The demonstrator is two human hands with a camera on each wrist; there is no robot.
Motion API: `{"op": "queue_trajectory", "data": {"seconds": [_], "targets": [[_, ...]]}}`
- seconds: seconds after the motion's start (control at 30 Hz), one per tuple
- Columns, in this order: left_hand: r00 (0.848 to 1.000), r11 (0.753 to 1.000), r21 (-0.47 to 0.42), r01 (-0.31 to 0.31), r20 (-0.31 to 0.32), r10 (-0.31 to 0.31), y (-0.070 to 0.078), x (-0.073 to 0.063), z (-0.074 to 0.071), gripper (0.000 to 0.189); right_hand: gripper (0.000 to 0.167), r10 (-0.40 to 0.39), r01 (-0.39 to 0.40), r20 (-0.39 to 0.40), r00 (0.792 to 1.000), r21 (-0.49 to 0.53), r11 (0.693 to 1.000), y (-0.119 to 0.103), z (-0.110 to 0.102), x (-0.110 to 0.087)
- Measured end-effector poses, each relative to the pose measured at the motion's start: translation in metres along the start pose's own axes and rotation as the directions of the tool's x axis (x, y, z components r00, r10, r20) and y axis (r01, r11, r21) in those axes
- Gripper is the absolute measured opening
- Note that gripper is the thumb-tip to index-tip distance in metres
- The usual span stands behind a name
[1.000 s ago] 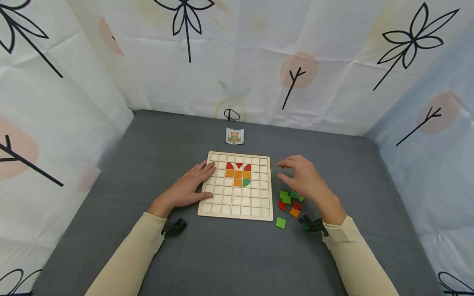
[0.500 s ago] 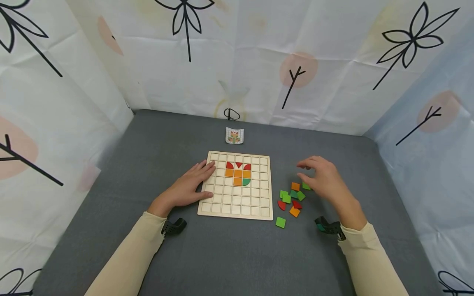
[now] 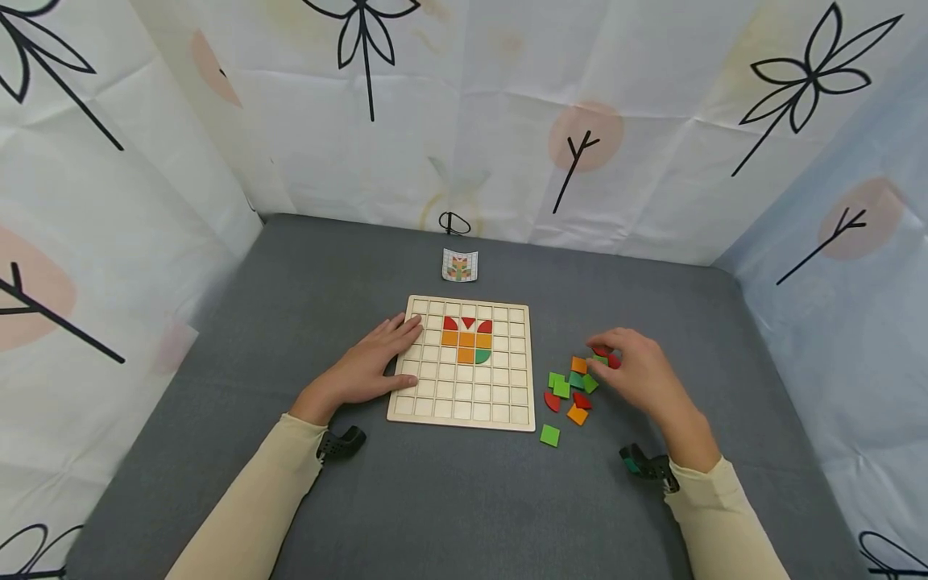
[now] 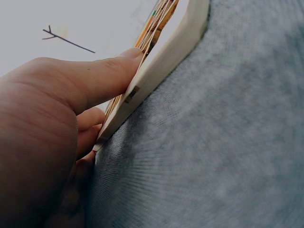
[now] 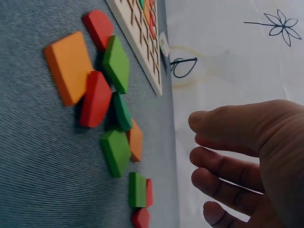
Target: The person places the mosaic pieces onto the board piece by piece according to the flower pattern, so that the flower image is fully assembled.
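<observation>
My left hand rests on the left edge of a wooden grid board, thumb and fingers extended over it. In the left wrist view its thumb lies across the board's side. Set in the grid are red pieces, orange squares and a green quarter-round piece. My right hand hovers over the far right of a pile of loose coloured tiles, near a red piece. In the right wrist view its fingers are loosely bent with nothing between them.
Among the loose tiles are green squares, an orange square and a red rounded piece. One green square lies nearer me. A small pattern card lies beyond the board on the grey table.
My right hand has moved right from beside the board, then lowered toward the pile's far right side. More loose tiles have come into view. My left hand has stayed put.
</observation>
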State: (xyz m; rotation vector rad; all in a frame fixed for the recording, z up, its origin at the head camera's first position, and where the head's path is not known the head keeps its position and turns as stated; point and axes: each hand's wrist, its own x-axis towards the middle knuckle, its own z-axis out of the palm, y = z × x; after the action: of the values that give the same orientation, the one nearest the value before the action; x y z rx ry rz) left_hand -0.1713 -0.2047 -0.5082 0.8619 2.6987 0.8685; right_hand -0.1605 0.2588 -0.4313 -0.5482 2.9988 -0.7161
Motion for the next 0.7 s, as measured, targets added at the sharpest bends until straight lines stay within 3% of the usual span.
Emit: {"op": "queue_trajectory", "data": {"seconds": [0.7], "targets": [[1.0,1.0,0.007,-0.007,-0.005,0.007,0.004,-0.001,-0.002,0.091,0.02,-0.011,0.012,0.063,0.998,-0.014,1.0,-0.003,0.031,-0.01]]}}
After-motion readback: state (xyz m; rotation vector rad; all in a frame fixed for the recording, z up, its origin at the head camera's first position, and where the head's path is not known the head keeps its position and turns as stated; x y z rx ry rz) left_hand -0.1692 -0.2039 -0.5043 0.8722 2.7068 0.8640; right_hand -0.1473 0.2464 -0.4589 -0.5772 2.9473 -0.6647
